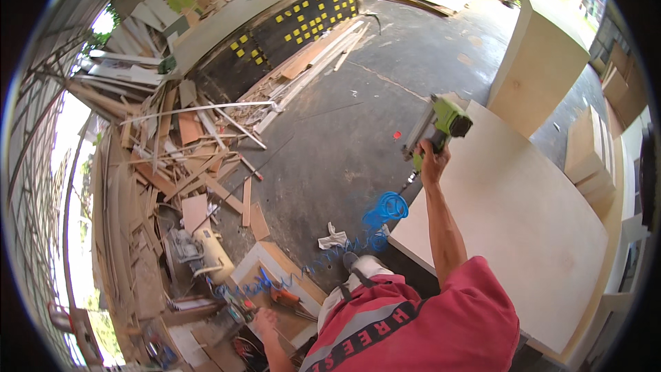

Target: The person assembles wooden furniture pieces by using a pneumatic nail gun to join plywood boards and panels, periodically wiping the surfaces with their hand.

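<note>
My right hand (434, 163) is wrapped round the handle of a green and black nail gun (447, 118), held out ahead on a stretched arm. The gun is by the left edge of a large pale wooden panel (523, 213). A blue coiled air hose (387, 210) runs from below its handle toward the lower left. Down at the lower left is my left hand (265, 319), near an orange-handled tool (284, 297) and a power tool (231, 317). Its fingers are too smeared to read, and I make out nothing in it.
A tall pale wooden box (540, 62) stands beyond the panel, with stacked pale boxes (591, 155) at the right. Scrap boards (186, 158) lie heaped on the left. A cream compressor tank (215, 256) sits near them. A white rag (332, 237) lies on the dark floor (323, 165).
</note>
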Demonstrator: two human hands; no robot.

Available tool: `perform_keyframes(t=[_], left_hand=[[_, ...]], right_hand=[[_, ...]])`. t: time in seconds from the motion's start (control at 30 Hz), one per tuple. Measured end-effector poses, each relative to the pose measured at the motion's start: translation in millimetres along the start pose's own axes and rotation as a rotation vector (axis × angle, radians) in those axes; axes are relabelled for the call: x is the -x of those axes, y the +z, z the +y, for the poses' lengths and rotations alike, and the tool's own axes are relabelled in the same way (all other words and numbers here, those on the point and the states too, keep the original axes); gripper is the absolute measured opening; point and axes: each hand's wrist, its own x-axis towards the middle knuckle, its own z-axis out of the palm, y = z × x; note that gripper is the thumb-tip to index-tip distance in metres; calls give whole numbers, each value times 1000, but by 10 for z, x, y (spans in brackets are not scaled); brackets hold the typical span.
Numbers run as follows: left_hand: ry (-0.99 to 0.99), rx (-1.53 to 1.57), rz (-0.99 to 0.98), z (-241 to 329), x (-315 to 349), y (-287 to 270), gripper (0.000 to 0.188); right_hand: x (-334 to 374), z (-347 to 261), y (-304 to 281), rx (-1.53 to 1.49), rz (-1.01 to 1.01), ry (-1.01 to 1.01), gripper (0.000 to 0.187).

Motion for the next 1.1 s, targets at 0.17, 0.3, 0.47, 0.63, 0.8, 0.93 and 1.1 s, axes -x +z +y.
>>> perform_keyframes(t=[0.17,0.3,0.47,0.63,0.8,0.93,1.1], left_hand=[[98,6,-44,1074,-959,614,37],[95,-155,-318,1854,-1704,1418,37],[111,-222,-548,2446,-2042,2717,32],[97,-428,-666,3006,-2729,4015,31],[165,-769,-698,3735,-3177,5908,22],[251,-626,-881,4392,-3443,7496,22],[217,-791,-1012,4429,-2656,9099,19]], right_hand=[[199,423,-484,329,327,11,17],[531,740,-673,554,475,177,16],[825,1150,-1036,904,588,291,22],[799,1447,-823,1085,750,416,24],[719,2093,-796,1190,818,874,34],[376,2506,-705,1233,775,1126,45],[24,2455,-392,1079,841,1293,53]])
